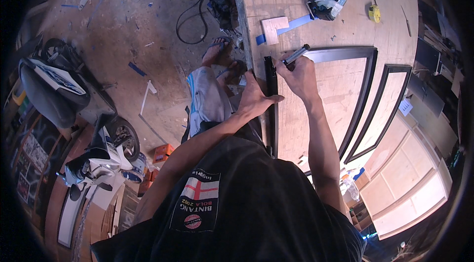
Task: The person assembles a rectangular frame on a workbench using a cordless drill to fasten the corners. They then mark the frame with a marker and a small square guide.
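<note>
A black frame (362, 95) lies on the wooden worktable, one long side bar along the table's left edge. My left hand (254, 99) rests on that bar, thumb stretched across it and forefinger pointing away along its outer side; the other fingers are partly hidden. My right hand (302, 77) is closed around a slim silver pen-like tool (297, 53) with a dark end. The tool slants up to the right, near the far end of the bar. A short black piece (269, 63) sits at that end, just left of my right fingers.
A cordless drill (328, 4), a blue strip (296, 23) with a pale block (274, 30), and a yellow tape measure (374, 13) lie farther back. A narrower black frame (382, 109) is at right. A motorcycle (101, 156) stands left; a cable (202, 15) loops across the floor.
</note>
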Motion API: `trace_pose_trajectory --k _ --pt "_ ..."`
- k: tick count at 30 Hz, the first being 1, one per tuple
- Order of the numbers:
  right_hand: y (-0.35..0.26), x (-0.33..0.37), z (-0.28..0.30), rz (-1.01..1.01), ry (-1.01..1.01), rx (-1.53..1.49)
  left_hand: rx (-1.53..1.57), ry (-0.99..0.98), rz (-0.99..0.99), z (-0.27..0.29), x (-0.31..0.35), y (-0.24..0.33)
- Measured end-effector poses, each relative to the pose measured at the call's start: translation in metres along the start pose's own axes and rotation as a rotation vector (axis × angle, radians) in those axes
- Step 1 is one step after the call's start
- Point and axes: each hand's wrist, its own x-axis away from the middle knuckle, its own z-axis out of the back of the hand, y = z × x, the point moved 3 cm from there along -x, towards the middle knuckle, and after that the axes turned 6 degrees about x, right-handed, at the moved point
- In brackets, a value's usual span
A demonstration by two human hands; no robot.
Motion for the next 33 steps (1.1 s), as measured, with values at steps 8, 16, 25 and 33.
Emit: trace_pose_trajectory --k 8,16,25,33 --pt "0.0 0.002 0.003 -0.058 -0.062 -0.028 -0.005 -0.007 0.04 0.003 0.0 0.006" --pt "0.007 0.005 0.006 -0.101 -0.026 -0.085 0.001 -0.005 0.02 0.0 -0.001 -0.003" --pt "0.016 0.008 0.004 -0.118 -0.029 -0.094 -0.017 0.01 0.003 0.002 0.0 -0.001" --pt "0.018 0.01 0.003 -0.131 -0.006 -0.148 0.058 -0.035 0.097 0.001 -0.001 0.0"
